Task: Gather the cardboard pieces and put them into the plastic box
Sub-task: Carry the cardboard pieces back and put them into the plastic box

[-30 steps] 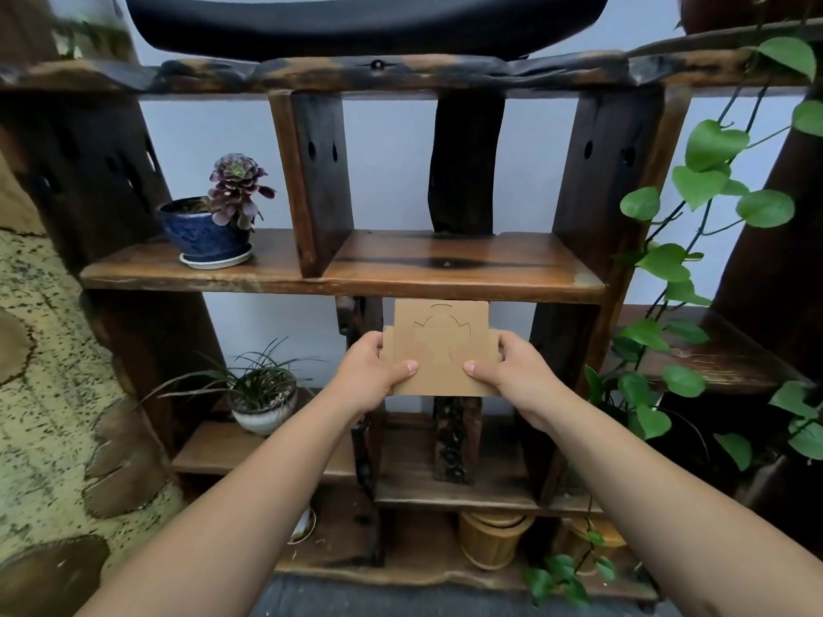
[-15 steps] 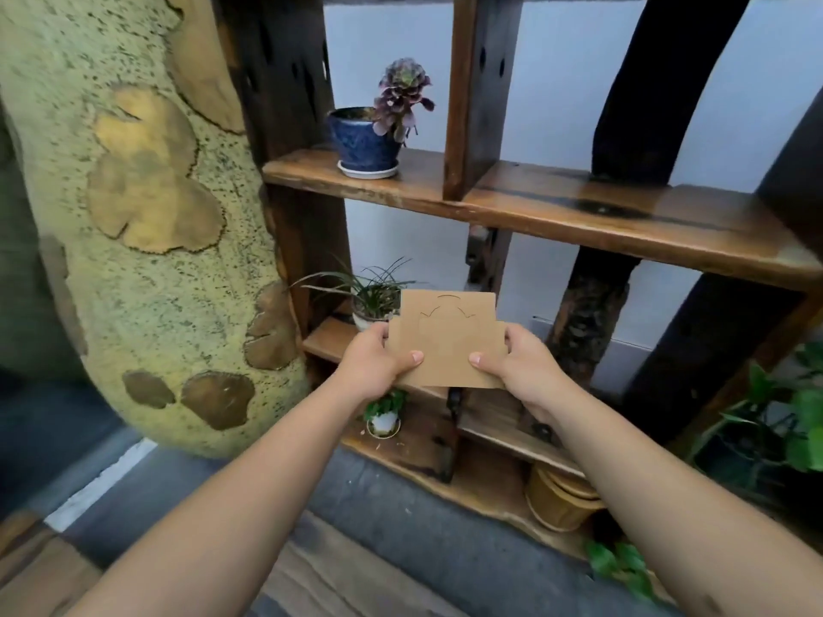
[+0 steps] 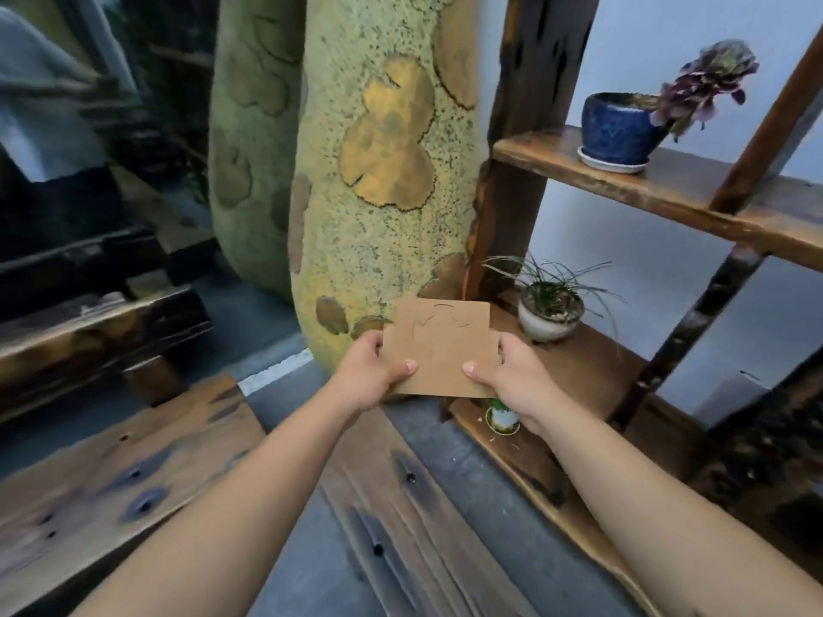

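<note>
A flat brown cardboard piece with cut-out lines near its top is held in front of me by both hands. My left hand grips its left edge, thumb on the front face. My right hand grips its right edge the same way. The card hangs in the air beside the lower wooden shelf. No plastic box is in view.
A large yellow-green speckled pillar stands just behind the card. The dark wooden shelf unit at right carries a blue pot with a purple succulent and a small white pot with grass. Wooden planks lie on the grey floor at left.
The view has swung left: the shelf slid to the right and the pillar and floor planks came into view. Both hands kept the same hold on the cardboard piece.
</note>
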`<act>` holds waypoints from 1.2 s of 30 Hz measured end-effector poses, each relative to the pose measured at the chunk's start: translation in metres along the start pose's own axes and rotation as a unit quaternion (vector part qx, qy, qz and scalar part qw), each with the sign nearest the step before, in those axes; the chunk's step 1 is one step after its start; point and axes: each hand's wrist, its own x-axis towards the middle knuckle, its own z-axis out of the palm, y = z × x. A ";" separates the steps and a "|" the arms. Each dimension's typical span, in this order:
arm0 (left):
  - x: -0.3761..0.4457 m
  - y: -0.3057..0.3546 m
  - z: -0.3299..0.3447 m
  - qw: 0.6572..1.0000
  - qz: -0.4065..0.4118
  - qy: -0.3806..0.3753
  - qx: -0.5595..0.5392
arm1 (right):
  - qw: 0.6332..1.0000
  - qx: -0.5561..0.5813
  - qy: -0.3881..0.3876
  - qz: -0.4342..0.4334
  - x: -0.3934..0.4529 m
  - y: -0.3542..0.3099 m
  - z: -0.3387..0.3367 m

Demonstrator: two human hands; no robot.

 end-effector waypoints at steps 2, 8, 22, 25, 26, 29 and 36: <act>-0.006 -0.025 -0.038 1.000 -0.013 0.024 -0.006 | 0.999 -0.008 -0.034 -0.007 0.005 -0.010 0.045; -0.029 -0.088 -0.140 0.993 -0.055 0.108 -0.010 | 0.991 -0.026 -0.124 -0.028 0.012 -0.040 0.166; -0.126 -0.183 -0.290 0.930 -0.198 0.307 -0.033 | 0.934 -0.047 -0.348 -0.061 -0.009 -0.081 0.388; -0.146 -0.194 -0.300 0.913 -0.221 0.342 -0.031 | 0.918 -0.049 -0.388 -0.067 -0.013 -0.082 0.415; -0.153 -0.197 -0.303 0.906 -0.230 0.353 -0.032 | 0.911 -0.055 -0.403 -0.071 -0.016 -0.083 0.424; -0.176 -0.207 -0.307 0.877 -0.249 0.404 -0.076 | 0.879 -0.071 -0.464 -0.090 -0.022 -0.087 0.454; -0.253 -0.223 -0.287 0.763 -0.291 0.555 -0.160 | 0.768 -0.119 -0.613 -0.145 -0.073 -0.092 0.519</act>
